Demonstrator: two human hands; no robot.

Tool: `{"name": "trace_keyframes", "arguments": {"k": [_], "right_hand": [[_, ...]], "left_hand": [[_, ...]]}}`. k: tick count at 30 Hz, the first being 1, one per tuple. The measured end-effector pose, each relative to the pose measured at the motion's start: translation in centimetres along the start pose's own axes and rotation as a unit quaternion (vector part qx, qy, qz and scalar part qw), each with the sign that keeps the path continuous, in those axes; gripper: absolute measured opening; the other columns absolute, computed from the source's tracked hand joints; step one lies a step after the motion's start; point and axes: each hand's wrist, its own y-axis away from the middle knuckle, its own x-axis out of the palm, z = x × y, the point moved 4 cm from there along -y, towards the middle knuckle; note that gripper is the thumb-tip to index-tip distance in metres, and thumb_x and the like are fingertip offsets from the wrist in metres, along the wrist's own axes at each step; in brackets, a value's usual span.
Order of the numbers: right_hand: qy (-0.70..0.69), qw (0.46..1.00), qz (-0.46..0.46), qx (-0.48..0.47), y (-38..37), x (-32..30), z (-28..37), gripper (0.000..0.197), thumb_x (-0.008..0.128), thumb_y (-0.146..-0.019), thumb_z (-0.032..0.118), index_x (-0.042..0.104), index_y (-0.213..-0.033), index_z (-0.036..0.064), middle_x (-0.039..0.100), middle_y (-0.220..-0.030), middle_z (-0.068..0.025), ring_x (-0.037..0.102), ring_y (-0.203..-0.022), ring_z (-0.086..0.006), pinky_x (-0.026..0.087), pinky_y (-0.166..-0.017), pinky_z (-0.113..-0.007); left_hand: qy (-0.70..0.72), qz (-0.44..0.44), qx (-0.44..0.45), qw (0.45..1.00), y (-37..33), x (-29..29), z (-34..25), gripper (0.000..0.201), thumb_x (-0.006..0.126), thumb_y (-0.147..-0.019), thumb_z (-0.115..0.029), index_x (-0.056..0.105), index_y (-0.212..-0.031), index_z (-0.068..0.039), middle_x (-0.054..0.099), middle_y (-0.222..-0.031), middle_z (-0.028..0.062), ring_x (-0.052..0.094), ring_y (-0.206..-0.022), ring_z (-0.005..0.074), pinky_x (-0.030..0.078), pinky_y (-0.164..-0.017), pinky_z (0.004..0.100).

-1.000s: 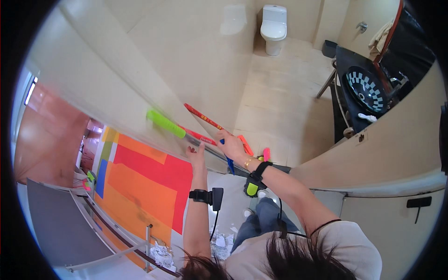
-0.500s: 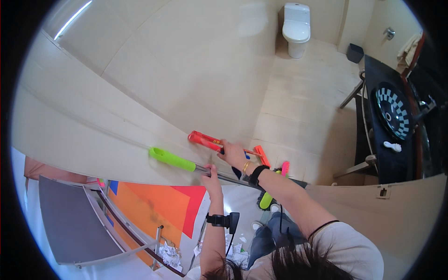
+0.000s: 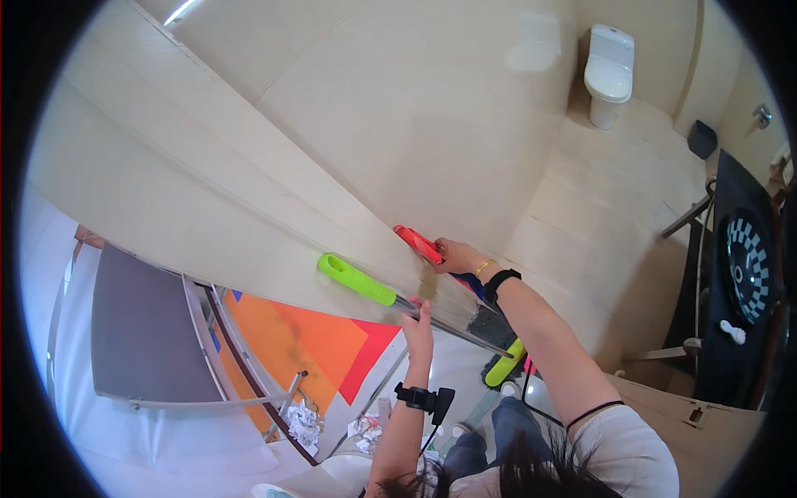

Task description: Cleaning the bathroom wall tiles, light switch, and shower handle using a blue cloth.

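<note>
My left hand (image 3: 418, 319) is closed round the metal pole of a long-handled floor brush, just below its bright green grip (image 3: 357, 278). The pole slants down to the right, to a green brush head (image 3: 505, 363) with dark bristles near my feet. My right hand (image 3: 461, 257) is closed on red handles (image 3: 418, 243), held beside the pale door edge. A blue part (image 3: 470, 284) shows under that hand; the lower end of the red-handled tool is hidden by my arm. Pink bristles (image 3: 530, 365) show beside the green head.
The pale door (image 3: 207, 183) stands at my left. Beyond lie a tiled floor (image 3: 581, 199), a white toilet (image 3: 610, 75), a dark bin (image 3: 702, 139) and a black counter with a basin (image 3: 747, 270). Crumpled paper (image 3: 303, 423) and a grey panel (image 3: 149, 324) are at the lower left.
My view has swung left, so the room appears farther right. Both hands keep their holds. The red handles now sit close together, and the orange head seen before is out of sight.
</note>
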Motion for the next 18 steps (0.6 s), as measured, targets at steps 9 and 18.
{"name": "trace_keyframes", "arguments": {"k": [9,18], "right_hand": [[0.022,0.997,0.071,-0.021,-0.1,-0.9,1.0,0.063,0.063,-0.064,0.033,0.045,-0.117,0.0037,0.059,-0.099,-0.0191,0.057,-0.089,-0.0319,0.043,-0.080,-0.037],[-0.013,1.000,0.012,-0.011,2.6,-0.5,-1.0,0.052,0.063,-0.064,0.032,0.053,-0.107,0.0047,0.059,-0.097,-0.0200,0.055,-0.091,-0.0336,0.043,-0.081,-0.039]], "left_hand": [[-0.023,0.039,-0.001,0.999,0.4,0.0,0.0,0.039,0.060,-0.081,-0.020,0.043,-0.110,0.000,0.055,-0.093,0.0074,0.050,-0.088,0.0140,0.038,-0.082,0.0276],[-0.057,0.063,-0.019,0.996,1.6,-0.7,0.3,0.041,0.055,-0.085,-0.020,0.037,-0.116,0.001,0.054,-0.102,0.0115,0.052,-0.093,0.0173,0.039,-0.080,0.0279]]}}
